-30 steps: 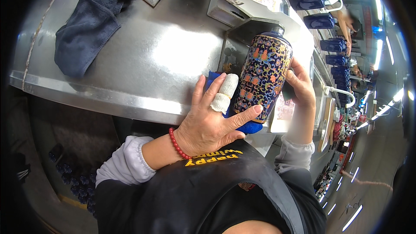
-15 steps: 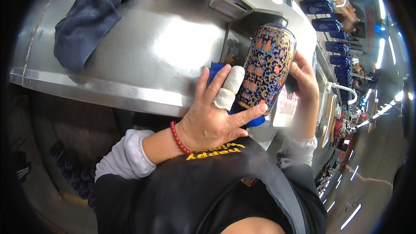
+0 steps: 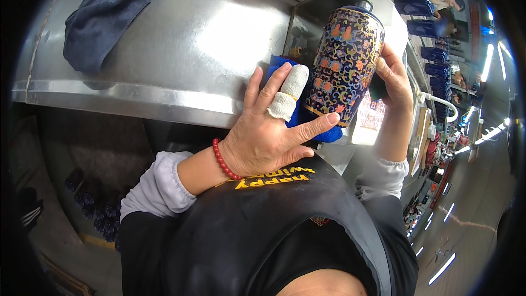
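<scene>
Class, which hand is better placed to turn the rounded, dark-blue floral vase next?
Probably the right hand: it curls against the vase, whereas the left hand lies open, fingers spread, by its base.

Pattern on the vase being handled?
Multicoloured scrollwork with orange flowers covers the dark body of the vase; best seen in the head view.

Steel bench (image 3: 175, 27): broad and shiny in front of me, its front edge bowing across my view, a thin seam near its left end
Glare (image 3: 233, 35): a white patch of reflected light on the metal
Floor (image 3: 104, 268): grey and dim, down to my left, a dull yellow strip (image 3: 97, 242) showing there
Ceiling (image 3: 471, 252): grey, off to my right, tipped sideways
Tube lights (image 3: 442, 269): white, lit, several lines of them overhead
Far room (image 3: 433, 192): cluttered, too small for me to tell apart
</scene>
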### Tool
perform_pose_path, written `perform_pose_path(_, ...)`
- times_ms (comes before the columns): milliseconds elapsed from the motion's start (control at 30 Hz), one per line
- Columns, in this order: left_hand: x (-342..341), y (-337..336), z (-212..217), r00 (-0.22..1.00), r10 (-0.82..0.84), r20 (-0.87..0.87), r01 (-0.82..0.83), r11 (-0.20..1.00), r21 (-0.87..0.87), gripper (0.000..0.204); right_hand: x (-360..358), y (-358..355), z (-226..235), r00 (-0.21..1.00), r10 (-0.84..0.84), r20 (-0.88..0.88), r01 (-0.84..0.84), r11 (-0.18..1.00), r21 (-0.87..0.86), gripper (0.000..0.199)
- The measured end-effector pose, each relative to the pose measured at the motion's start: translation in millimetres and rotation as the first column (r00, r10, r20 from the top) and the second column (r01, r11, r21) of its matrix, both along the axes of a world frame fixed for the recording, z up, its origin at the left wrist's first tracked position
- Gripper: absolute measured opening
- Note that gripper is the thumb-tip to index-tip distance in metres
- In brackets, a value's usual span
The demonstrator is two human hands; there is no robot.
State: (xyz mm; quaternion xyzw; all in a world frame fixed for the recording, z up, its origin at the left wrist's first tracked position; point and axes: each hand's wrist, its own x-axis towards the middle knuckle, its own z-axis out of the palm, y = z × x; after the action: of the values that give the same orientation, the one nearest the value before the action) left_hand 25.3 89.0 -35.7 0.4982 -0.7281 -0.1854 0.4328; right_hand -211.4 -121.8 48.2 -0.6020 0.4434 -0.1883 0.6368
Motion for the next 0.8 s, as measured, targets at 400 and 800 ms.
perform_pose_path(400, 1, 0, 0, 0.999, 0.014, -0.048, -0.014, 1.000, 0.007, 0.056, -1, 1, 2, 0.999, -0.026, 0.027, 0.026, 1.000, 0.011, 0.045)
perform_pose_path(800, -14, 1, 8, 0.999, 0.041, -0.024, -0.042, 0.998, -0.042, 0.058, -6, -4, 0, 1.000, -0.008, 0.003, 0.008, 1.000, 0.009, 0.047)
